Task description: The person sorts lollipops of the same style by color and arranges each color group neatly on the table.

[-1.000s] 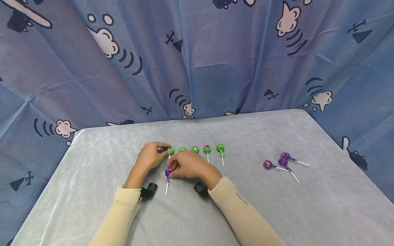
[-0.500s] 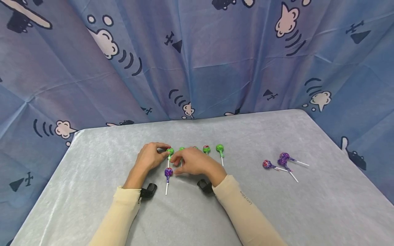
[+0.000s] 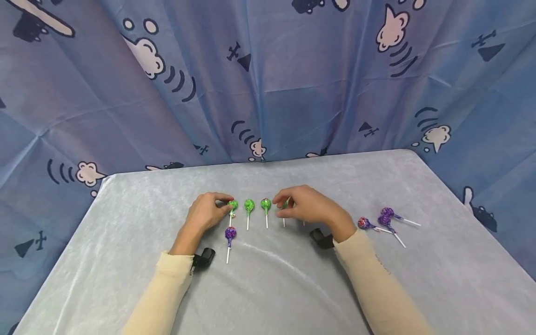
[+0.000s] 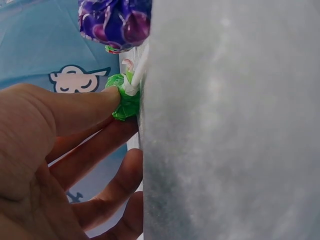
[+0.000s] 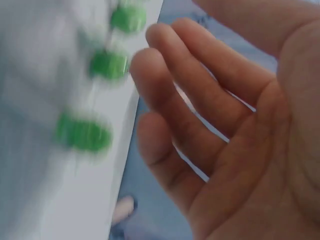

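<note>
Lollipops in green wrappers [image 3: 265, 204] sit in a row, and the left hand [image 3: 205, 213] has the leftmost one [image 3: 233, 205] pinched, purple lollipop [image 3: 230, 233] just by its stick end. Right hand [image 3: 309, 204] hovers loosely at the row's right end.

In the head view, the right hand [image 3: 303, 204], between 4 and 5 o'clock, hides most of two green lollipops [image 3: 284, 223] from us, leaving mainly stick ends. We cannot read the tiny lettering [image 3: 382, 264] on the right sleeve [image 3: 378, 288] toward 4 o'clock. The left-wrist view crops a purple lollipop [image 4: 115, 22] at 11 o'clock; the right-wrist view gives us blurred green sweets [image 5: 84, 133] from 9 to 11 o'clock.
</note>
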Motion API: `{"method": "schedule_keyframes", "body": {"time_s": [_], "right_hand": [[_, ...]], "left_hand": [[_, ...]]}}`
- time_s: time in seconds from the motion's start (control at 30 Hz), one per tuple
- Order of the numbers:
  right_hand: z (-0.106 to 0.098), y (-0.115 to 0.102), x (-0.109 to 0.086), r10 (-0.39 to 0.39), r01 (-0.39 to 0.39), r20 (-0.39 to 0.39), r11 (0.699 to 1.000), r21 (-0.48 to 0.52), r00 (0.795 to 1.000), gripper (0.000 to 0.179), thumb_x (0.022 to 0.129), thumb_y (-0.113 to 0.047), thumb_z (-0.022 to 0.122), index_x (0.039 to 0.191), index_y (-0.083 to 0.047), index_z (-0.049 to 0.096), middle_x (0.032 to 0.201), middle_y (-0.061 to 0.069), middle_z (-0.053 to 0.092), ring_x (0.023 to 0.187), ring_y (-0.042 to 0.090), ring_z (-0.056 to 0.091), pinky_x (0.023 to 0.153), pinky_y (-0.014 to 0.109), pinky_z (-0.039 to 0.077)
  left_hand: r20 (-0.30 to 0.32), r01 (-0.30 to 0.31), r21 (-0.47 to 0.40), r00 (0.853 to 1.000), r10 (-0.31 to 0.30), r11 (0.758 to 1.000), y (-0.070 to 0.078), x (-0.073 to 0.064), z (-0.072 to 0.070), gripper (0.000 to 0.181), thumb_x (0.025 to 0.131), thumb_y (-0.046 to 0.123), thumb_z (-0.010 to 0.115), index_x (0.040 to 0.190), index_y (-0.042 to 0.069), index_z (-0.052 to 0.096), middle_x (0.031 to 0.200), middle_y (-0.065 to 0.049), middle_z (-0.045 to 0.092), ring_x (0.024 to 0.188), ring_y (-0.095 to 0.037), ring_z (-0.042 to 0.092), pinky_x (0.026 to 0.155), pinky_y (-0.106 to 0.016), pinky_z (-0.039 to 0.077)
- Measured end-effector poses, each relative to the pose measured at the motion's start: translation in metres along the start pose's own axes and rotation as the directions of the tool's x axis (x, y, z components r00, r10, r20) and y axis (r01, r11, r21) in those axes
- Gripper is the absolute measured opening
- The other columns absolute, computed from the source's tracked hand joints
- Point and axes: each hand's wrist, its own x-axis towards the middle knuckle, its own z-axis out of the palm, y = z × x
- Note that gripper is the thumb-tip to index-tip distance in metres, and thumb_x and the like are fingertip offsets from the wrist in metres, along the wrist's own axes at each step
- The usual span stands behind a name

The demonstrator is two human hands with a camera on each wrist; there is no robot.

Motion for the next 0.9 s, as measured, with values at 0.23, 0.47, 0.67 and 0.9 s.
{"method": "schedule_keyframes", "body": {"time_s": [0.23, 0.47, 0.67, 0.9], "right_hand": [[-0.032, 0.049, -0.035, -0.002, 0.000, -0.039, 0.998, -0.055, 0.999, 0.034, 0.094, -0.024, 0.069, 0.124, -0.010, 0.068, 0.116, 0.007, 0.072, 0.101, 0.021, 0.067, 0.086, 0.041, 0.053], [-0.057, 0.086, -0.071, 0.107, -0.112, -0.077, 0.992, -0.056, 0.991, 0.036, 0.095, -0.027, 0.068, 0.127, -0.012, 0.067, 0.118, 0.005, 0.071, 0.101, 0.018, 0.064, 0.081, 0.035, 0.052], [-0.070, 0.111, -0.092, 0.153, -0.158, -0.066, 0.984, -0.085, 0.986, 0.039, 0.094, -0.030, 0.070, 0.128, -0.011, 0.066, 0.116, 0.004, 0.072, 0.099, 0.017, 0.064, 0.076, 0.030, 0.052], [-0.082, 0.139, -0.113, 0.193, -0.201, -0.093, 0.976, -0.087, 0.977, 0.036, 0.094, -0.021, 0.069, 0.128, -0.009, 0.066, 0.117, 0.008, 0.071, 0.104, 0.023, 0.064, 0.074, 0.024, 0.053]], "left_hand": [[-0.007, 0.007, -0.001, 1.000, -0.007, 1.000, -0.001, -0.001, 0.001, 0.028, 0.090, 0.035, 0.072, 0.116, 0.028, 0.075, 0.123, -0.006, 0.071, 0.110, -0.028, 0.065, 0.089, -0.049, 0.051], [0.000, 0.012, -0.004, 1.000, -0.012, 1.000, 0.000, 0.000, 0.002, 0.028, 0.090, 0.035, 0.072, 0.117, 0.028, 0.075, 0.125, -0.006, 0.070, 0.111, -0.028, 0.065, 0.091, -0.049, 0.050], [0.006, 0.012, -0.005, 1.000, -0.012, 1.000, 0.000, 0.000, 0.003, 0.027, 0.090, 0.035, 0.072, 0.117, 0.028, 0.075, 0.122, -0.006, 0.072, 0.107, -0.027, 0.065, 0.088, -0.048, 0.051], [0.003, 0.021, -0.001, 1.000, -0.021, 1.000, 0.001, 0.001, 0.001, 0.028, 0.090, 0.035, 0.072, 0.117, 0.029, 0.075, 0.120, -0.006, 0.072, 0.106, -0.026, 0.065, 0.088, -0.048, 0.051]]}}
